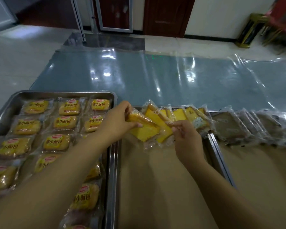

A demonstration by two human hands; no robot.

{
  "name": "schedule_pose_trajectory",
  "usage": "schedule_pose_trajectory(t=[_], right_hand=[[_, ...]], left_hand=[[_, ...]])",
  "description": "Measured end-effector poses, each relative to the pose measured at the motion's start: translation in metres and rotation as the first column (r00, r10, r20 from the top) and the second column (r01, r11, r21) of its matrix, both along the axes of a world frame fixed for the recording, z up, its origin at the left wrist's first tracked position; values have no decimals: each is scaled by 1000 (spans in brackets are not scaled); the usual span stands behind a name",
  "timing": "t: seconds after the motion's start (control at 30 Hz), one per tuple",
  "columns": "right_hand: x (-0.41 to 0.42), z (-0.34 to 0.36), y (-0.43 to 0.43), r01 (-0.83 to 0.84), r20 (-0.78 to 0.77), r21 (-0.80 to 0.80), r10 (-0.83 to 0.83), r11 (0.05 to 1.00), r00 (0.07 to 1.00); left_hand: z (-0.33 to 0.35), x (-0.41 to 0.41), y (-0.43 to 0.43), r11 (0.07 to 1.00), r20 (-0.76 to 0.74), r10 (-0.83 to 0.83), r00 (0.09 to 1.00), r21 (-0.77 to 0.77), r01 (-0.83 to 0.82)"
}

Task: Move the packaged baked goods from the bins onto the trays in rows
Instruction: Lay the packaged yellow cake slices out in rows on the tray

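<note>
Blurry brown packets [248, 126] at right edge

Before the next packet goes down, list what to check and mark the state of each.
1. Left hand grips the yellow cake slice packet: ok.
2. Right hand pinches a wrapper edge beside it: ok.
3. Middle tray has bare brown lining for more rows: ok.
4. Yellow cake row lies even: not ok, the packets overlap askew.
5. Bins within reach: cannot tell, none in view.
</note>
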State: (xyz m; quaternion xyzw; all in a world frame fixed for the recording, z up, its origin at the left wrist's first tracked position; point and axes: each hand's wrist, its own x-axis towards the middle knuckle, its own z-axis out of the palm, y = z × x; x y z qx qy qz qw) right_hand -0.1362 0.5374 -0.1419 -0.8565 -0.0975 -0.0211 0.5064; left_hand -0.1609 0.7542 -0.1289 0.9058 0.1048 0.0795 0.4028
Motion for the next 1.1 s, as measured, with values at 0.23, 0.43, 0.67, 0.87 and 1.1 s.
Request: schedule_pose_trajectory(t=[0.23, 0.43, 0.67, 0.87, 1.1], right_hand=[[-37, 13, -66, 64, 40, 130, -69, 989, 997], [-63, -13, -133, 56, -151, 155, -32, 986, 988], [-78, -40, -178, -271, -354, -334, 146, 903, 924], [-106, -37, -187, -377, -124, -669, 405, 640, 906], [-134, -49, -193, -565, -287, -734, 581, 378, 761]], left_hand=[[2, -80, -48, 975, -2, 164, 986, -150, -163], [-25, -149, -102, 937, -129, 272, 954, -189, -293], [-58, -200, -153, 979, -350, 198, 915, 28, -202], [-62, -215, -171, 854, -180, 112, 977, 521, -2], [-69, -229, -176, 854, -378, -19, 926, 475, 211]])
